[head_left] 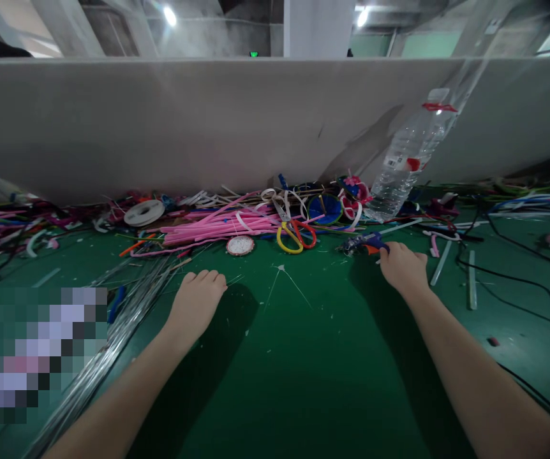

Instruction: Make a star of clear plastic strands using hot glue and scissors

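My right hand (403,268) is closed round the handle of a blue glue gun (365,243) with an orange trigger, which lies on the green table (304,370) with its nozzle pointing left. My left hand (197,298) hovers knuckles-up over the table with its fingers curled down; nothing shows in it. Just beyond it lie a round white disc (240,245) and a heap of pink strips (217,224). Scissors (294,234) with yellow and red handles rest between the two hands, further back.
A clear plastic water bottle (406,159) leans against the grey partition wall (160,121). A white tape roll (143,212), coloured wires and black cables (509,255) litter the back. Thin silver rods (126,312) lie at the left. White sticks (471,280) lie right of my hand.
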The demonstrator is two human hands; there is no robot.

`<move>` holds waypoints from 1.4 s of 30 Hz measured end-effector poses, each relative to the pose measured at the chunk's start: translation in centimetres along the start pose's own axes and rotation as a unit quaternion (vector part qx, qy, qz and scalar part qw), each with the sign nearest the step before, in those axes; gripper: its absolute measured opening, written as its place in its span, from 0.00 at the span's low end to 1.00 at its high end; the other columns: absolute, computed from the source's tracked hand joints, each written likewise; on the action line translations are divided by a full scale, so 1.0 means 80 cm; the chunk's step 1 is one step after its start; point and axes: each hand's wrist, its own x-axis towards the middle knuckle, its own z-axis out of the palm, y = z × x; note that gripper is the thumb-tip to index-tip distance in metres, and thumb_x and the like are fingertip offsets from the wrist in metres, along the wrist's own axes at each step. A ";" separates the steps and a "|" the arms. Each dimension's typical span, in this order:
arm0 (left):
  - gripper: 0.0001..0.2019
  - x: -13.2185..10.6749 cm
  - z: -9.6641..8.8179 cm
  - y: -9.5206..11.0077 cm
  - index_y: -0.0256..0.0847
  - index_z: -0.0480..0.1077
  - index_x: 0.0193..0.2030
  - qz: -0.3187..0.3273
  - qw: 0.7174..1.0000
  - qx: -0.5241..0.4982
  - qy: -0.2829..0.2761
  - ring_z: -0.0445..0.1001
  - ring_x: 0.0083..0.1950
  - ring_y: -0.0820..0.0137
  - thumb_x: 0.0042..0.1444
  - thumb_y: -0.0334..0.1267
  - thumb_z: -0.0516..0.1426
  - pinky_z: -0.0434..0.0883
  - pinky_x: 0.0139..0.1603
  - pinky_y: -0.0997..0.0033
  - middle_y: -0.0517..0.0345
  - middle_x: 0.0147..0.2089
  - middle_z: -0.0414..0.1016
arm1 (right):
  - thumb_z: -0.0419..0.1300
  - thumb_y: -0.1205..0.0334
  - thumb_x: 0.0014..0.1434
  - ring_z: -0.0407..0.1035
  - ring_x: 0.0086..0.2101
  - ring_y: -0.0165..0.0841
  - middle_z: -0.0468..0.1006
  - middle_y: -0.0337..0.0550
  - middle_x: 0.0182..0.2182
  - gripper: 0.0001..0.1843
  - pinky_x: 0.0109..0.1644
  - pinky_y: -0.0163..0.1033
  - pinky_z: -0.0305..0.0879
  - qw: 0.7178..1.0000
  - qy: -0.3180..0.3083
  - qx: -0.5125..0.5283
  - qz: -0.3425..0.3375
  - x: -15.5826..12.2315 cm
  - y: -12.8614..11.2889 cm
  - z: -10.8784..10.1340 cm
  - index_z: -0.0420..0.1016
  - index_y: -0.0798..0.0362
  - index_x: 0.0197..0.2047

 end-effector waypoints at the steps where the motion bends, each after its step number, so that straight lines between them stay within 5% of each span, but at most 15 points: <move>1: 0.10 0.000 0.002 0.001 0.37 0.67 0.32 0.005 1.000 0.009 0.001 0.67 0.37 0.61 0.61 0.33 0.47 0.53 0.37 0.63 0.52 0.32 0.70 | 0.40 0.58 0.61 0.66 0.42 0.41 0.72 0.53 0.43 0.20 0.47 0.50 0.51 1.000 0.001 0.001 0.002 0.001 0.000 0.000 0.64 0.57 0.49; 14: 0.11 0.000 -0.002 0.005 0.35 0.68 0.33 0.017 0.999 0.017 -0.026 0.66 0.37 0.61 0.60 0.30 0.45 0.55 0.37 0.63 0.47 0.34 0.69 | 0.42 0.57 0.60 0.66 0.40 0.43 0.73 0.53 0.39 0.20 0.45 0.50 0.53 1.000 0.005 -0.013 -0.002 0.000 0.000 -0.003 0.69 0.57 0.45; 18: 0.11 -0.002 -0.001 0.002 0.37 0.69 0.33 -0.009 0.999 -0.028 -0.026 0.67 0.40 0.61 0.59 0.31 0.47 0.56 0.38 0.63 0.47 0.35 0.71 | 0.46 0.54 0.59 0.62 0.46 0.49 0.71 0.58 0.42 0.22 0.48 0.54 0.52 0.994 0.105 -0.014 -0.009 -0.009 -0.008 -0.021 0.68 0.60 0.47; 21: 0.10 0.000 0.003 -0.005 0.39 0.69 0.34 -0.025 0.996 -0.079 -0.038 0.67 0.39 0.63 0.60 0.34 0.47 0.56 0.38 0.64 0.52 0.35 0.72 | 0.46 0.54 0.59 0.64 0.45 0.45 0.73 0.54 0.41 0.20 0.47 0.48 0.56 0.983 0.155 0.080 -0.053 -0.017 -0.032 -0.053 0.65 0.58 0.49; 25: 0.10 0.003 0.007 -0.010 0.38 0.68 0.33 -0.016 0.993 -0.103 -0.053 0.67 0.39 0.64 0.60 0.34 0.46 0.56 0.37 0.66 0.53 0.35 0.71 | 0.46 0.55 0.59 0.68 0.34 0.36 0.75 0.47 0.34 0.17 0.34 0.39 0.61 0.971 0.045 0.190 -0.141 -0.012 -0.090 -0.088 0.67 0.53 0.45; 29: 0.09 0.003 0.009 -0.007 0.36 0.67 0.32 0.000 0.997 -0.059 -0.047 0.67 0.37 0.63 0.59 0.31 0.47 0.56 0.37 0.64 0.51 0.33 0.70 | 0.50 0.53 0.57 0.69 0.32 0.33 0.76 0.48 0.37 0.20 0.31 0.36 0.61 0.949 -0.105 0.196 -0.222 0.017 -0.148 -0.085 0.65 0.55 0.49; 32: 0.09 0.003 0.008 -0.004 0.35 0.67 0.33 0.010 0.999 -0.024 -0.042 0.67 0.37 0.62 0.59 0.30 0.47 0.56 0.37 0.63 0.49 0.34 0.69 | 0.46 0.51 0.58 0.70 0.36 0.36 0.75 0.51 0.37 0.24 0.36 0.38 0.63 0.961 -0.147 0.069 -0.224 0.042 -0.181 -0.068 0.66 0.58 0.50; 36: 0.08 0.007 0.004 -0.004 0.35 0.67 0.32 0.007 0.998 -0.035 -0.060 0.68 0.36 0.62 0.57 0.29 0.47 0.58 0.37 0.64 0.49 0.33 0.70 | 0.51 0.46 0.54 0.70 0.35 0.42 0.75 0.56 0.34 0.24 0.36 0.43 0.63 0.960 -0.173 0.003 -0.222 0.054 -0.213 -0.047 0.74 0.59 0.37; 42: 0.09 0.013 -0.002 -0.004 0.35 0.67 0.32 -0.007 0.995 -0.053 -0.089 0.69 0.36 0.64 0.57 0.28 0.47 0.59 0.37 0.65 0.48 0.34 0.71 | 0.54 0.55 0.53 0.70 0.37 0.42 0.75 0.56 0.36 0.16 0.37 0.42 0.63 0.959 -0.161 -0.038 -0.230 0.053 -0.245 -0.030 0.74 0.58 0.38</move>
